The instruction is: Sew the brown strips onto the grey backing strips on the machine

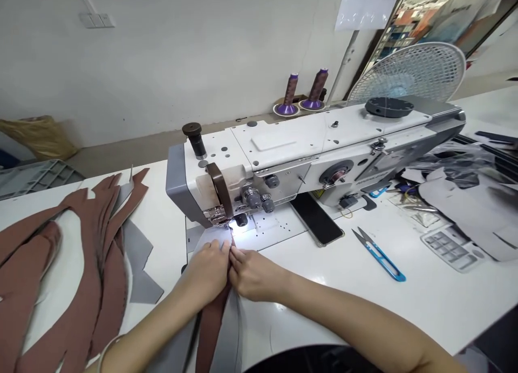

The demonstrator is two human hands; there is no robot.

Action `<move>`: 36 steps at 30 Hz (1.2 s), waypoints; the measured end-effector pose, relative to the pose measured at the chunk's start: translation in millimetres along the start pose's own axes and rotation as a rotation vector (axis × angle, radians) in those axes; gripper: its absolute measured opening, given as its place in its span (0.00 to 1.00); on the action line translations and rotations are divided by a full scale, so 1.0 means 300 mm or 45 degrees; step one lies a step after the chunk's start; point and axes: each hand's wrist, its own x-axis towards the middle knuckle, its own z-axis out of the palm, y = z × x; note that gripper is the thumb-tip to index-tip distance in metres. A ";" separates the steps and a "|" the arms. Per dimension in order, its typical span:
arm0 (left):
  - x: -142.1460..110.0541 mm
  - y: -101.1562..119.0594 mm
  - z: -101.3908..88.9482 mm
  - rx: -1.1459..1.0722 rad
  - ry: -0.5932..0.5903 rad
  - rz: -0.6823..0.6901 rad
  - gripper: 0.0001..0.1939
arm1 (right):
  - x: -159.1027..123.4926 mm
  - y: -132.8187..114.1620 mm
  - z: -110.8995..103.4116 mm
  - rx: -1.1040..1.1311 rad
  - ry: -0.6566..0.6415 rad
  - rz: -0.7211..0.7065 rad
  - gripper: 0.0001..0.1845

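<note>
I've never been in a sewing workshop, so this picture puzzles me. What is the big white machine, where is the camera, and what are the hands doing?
The camera sits on the person's head and looks down over their forearms. The big white machine is an industrial sewing machine on a white table. Its small lamp lights the spot around the needle.

The left hand and the right hand lie side by side just in front of the needle, pressing a brown strip and grey fabric flat.

To the left lies a pile of brown cut pieces. To the right are blue thread snips, a dark phone and more grey pieces. Behind the machine stand two thread cones and a fan.
</note>
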 end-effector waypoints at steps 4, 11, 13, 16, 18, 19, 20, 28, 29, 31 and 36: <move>0.021 0.006 0.031 0.019 0.036 0.011 0.25 | 0.001 0.003 0.023 -0.070 0.066 0.031 0.11; 0.031 0.012 0.056 0.051 0.042 -0.032 0.25 | -0.004 -0.002 0.047 -0.078 0.126 0.056 0.13; 0.029 0.012 0.049 0.041 0.025 -0.044 0.26 | -0.004 -0.003 0.054 -0.068 0.135 0.067 0.13; 0.030 0.011 0.037 -0.001 0.029 -0.044 0.26 | -0.004 -0.003 0.066 -0.037 0.150 0.084 0.13; 0.035 0.010 0.027 -0.040 0.026 -0.046 0.26 | -0.002 0.000 0.070 -0.010 0.146 0.098 0.13; 0.038 0.010 0.020 -0.063 0.015 -0.054 0.26 | -0.002 0.002 0.070 0.004 0.141 0.103 0.12; 0.040 0.010 0.014 -0.084 -0.003 -0.060 0.26 | -0.001 0.003 0.068 0.018 0.140 0.108 0.12; 0.034 0.012 -0.011 -0.179 -0.097 -0.100 0.25 | -0.005 -0.008 0.054 0.039 0.145 0.107 0.11; 0.035 0.013 -0.011 -0.179 -0.100 -0.096 0.25 | -0.005 -0.007 0.058 0.042 0.149 0.108 0.10; 0.037 0.015 -0.009 -0.180 -0.097 -0.087 0.25 | -0.002 -0.003 0.064 0.050 0.155 0.120 0.10; 0.051 0.007 -0.004 -0.198 -0.068 -0.094 0.25 | 0.005 0.005 0.061 0.043 0.160 0.136 0.11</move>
